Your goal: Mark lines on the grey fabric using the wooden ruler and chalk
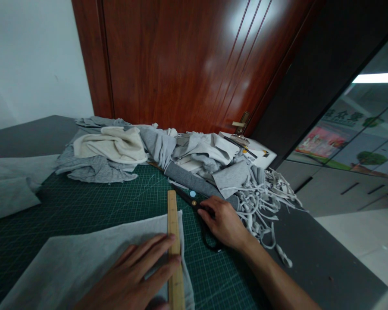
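Observation:
A wooden ruler (172, 211) lies along the right edge of a piece of light grey fabric (67, 258). My left hand (136, 271) rests on both, its fingers stretched out and their tips pressing the ruler. To the right, my right hand (221, 217) has its fingers closed around one handle of black scissors (210, 243), which lie on the green cutting mat (148, 183). Their blades are together and point away to the left. Beside them is a small light-blue disc (192, 193).
Grey cloth scraps (100, 170) and a cream cloth (111, 144) are heaped at the back. A dark grey roll (194, 178) and tangled fabric strips (255, 206) lie behind my right hand. More pale fabric (13, 185) sits at left. A brown door (181, 64) stands behind the table.

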A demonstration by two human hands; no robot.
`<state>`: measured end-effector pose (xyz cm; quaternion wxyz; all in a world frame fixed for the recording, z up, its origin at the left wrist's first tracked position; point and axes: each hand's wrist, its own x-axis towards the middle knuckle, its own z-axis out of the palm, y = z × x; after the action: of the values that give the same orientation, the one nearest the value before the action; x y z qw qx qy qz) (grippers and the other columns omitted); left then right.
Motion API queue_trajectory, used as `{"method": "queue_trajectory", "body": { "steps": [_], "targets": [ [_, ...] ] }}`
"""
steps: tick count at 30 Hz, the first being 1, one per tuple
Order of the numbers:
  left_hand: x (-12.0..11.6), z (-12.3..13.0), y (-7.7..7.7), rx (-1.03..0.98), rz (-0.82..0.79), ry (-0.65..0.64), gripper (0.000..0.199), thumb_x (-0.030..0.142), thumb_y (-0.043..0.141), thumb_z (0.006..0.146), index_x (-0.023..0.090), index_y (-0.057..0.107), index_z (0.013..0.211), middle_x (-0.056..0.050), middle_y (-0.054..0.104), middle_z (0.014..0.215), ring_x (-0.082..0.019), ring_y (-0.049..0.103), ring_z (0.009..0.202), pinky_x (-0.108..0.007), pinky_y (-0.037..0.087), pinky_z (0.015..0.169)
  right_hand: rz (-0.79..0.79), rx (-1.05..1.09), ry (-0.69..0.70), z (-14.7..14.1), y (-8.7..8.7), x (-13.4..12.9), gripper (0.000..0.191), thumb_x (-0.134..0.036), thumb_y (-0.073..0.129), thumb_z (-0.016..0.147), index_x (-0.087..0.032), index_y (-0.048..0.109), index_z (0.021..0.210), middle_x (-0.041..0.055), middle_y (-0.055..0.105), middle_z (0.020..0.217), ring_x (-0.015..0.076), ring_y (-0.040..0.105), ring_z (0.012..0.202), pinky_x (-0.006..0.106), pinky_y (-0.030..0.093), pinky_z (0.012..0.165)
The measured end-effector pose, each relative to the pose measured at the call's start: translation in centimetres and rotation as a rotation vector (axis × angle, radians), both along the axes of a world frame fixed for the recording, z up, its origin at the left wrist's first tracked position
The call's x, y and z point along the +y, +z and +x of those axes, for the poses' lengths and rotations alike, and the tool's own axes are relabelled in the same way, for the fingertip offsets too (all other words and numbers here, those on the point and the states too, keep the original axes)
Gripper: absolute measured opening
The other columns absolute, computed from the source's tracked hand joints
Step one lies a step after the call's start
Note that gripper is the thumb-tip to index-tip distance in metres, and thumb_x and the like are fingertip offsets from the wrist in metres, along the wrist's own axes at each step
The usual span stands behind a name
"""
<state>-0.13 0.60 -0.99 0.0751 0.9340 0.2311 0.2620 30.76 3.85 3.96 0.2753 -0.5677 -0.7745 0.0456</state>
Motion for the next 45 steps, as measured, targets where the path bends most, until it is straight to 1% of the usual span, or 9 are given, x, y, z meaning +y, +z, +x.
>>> {"method": "queue_trajectory", "body": {
  "steps": [4, 8, 12, 16, 20, 29, 33, 40, 45],
  "targets": [
    [0.1, 0.0, -0.1, 0.008, 0.002, -0.011, 0.073, 0.028, 0.072, 0.088, 0.045, 0.055, 0.157, 0.002, 0.054, 0.169, -0.032, 0.058, 0.149, -0.041, 0.053, 0.119, -0.015, 0.000, 0.004, -0.1, 0.1, 0.0, 0.015, -0.023, 0.067, 0.105, -0.019, 0.079, 0.112, 0.0089, 0.080, 0.104, 0.0255, 0.076, 0.096, 0.035, 0.056, 0.089],
    [0.1, 0.0, -0.2, 0.015, 0.072, 0.004, 0.071, 0.029, 0.070, 0.090, 0.042, 0.054, 0.158, 0.002, 0.052, 0.171, -0.031, 0.058, 0.149, -0.041, 0.053, 0.119, -0.011, -0.004, 0.018, 0.0, 0.2, 0.1, 0.017, -0.022, 0.064, 0.107, -0.019, 0.080, 0.111, 0.0090, 0.080, 0.105, 0.0252, 0.076, 0.097, 0.035, 0.056, 0.090],
    [-0.1, 0.1, -0.1, 0.015, 0.070, 0.017, 0.072, 0.029, 0.069, 0.091, 0.043, 0.053, 0.159, 0.003, 0.051, 0.171, -0.031, 0.058, 0.149, -0.042, 0.054, 0.118, -0.027, -0.021, 0.040, 0.4, 0.7, 1.3, 0.026, -0.018, 0.056, 0.111, -0.019, 0.082, 0.108, 0.0087, 0.082, 0.103, 0.0238, 0.077, 0.097, 0.033, 0.057, 0.091],
    [-0.2, 0.1, 0.3, 0.030, 0.048, 0.010, 0.071, 0.031, 0.070, 0.094, 0.045, 0.051, 0.160, 0.003, 0.052, 0.171, -0.032, 0.058, 0.149, -0.043, 0.054, 0.119, -0.080, -0.073, 0.110, 0.5, 1.5, 3.4, 0.034, -0.013, 0.054, 0.108, -0.020, 0.080, 0.129, 0.0094, 0.083, 0.127, 0.0241, 0.078, 0.117, 0.032, 0.056, 0.105],
    [-0.3, 0.1, 0.9, 0.026, 0.013, 0.010, 0.069, 0.031, 0.071, 0.094, 0.044, 0.053, 0.159, 0.001, 0.054, 0.169, -0.031, 0.059, 0.149, -0.043, 0.053, 0.120, -0.152, -0.156, 0.170, -0.1, 2.2, 5.1, 0.040, -0.011, 0.056, 0.105, -0.023, 0.079, 0.135, 0.0078, 0.082, 0.134, 0.0255, 0.078, 0.123, 0.031, 0.056, 0.108],
    [-0.9, 0.5, 1.7, 0.029, -0.016, 0.047, 0.067, 0.030, 0.071, 0.094, 0.043, 0.056, 0.158, 0.002, 0.056, 0.167, -0.031, 0.060, 0.148, -0.045, 0.052, 0.122, -0.176, -0.221, 0.015, -0.7, 2.3, 5.5, 0.022, -0.014, 0.064, 0.104, -0.017, 0.078, 0.121, 0.0109, 0.085, 0.108, 0.0257, 0.080, 0.099, 0.031, 0.056, 0.088],
    [-1.4, 0.8, 3.1, 0.091, -0.058, 0.098, 0.064, 0.029, 0.069, 0.096, 0.043, 0.056, 0.157, 0.001, 0.060, 0.164, -0.030, 0.060, 0.147, -0.049, 0.051, 0.123, -0.199, -0.234, -0.073, -0.6, 2.5, 5.5, 0.015, -0.021, 0.070, 0.103, -0.014, 0.075, 0.116, 0.0145, 0.084, 0.098, 0.0292, 0.079, 0.093, 0.033, 0.053, 0.078],
    [-1.5, 1.1, 5.0, 0.069, -0.160, 0.085, 0.063, 0.021, 0.070, 0.091, 0.040, 0.063, 0.150, -0.001, 0.065, 0.158, -0.029, 0.061, 0.145, -0.047, 0.050, 0.123, -0.192, -0.206, -0.185, -0.5, 2.9, 4.9, 0.009, -0.025, 0.077, 0.099, -0.018, 0.071, 0.099, 0.0132, 0.082, 0.093, 0.0286, 0.078, 0.089, 0.033, 0.048, 0.075],
    [-0.8, 1.8, 6.9, 0.096, -0.182, 0.042, 0.051, 0.023, 0.071, 0.091, 0.034, 0.069, 0.140, -0.003, 0.072, 0.145, -0.029, 0.066, 0.135, -0.046, 0.054, 0.116, -0.111, -0.135, -0.208, -0.2, 3.7, 3.8, 0.008, -0.023, 0.070, 0.104, -0.015, 0.067, 0.105, 0.0163, 0.081, 0.096, 0.0291, 0.076, 0.090, 0.033, 0.046, 0.074]
  ]
}}
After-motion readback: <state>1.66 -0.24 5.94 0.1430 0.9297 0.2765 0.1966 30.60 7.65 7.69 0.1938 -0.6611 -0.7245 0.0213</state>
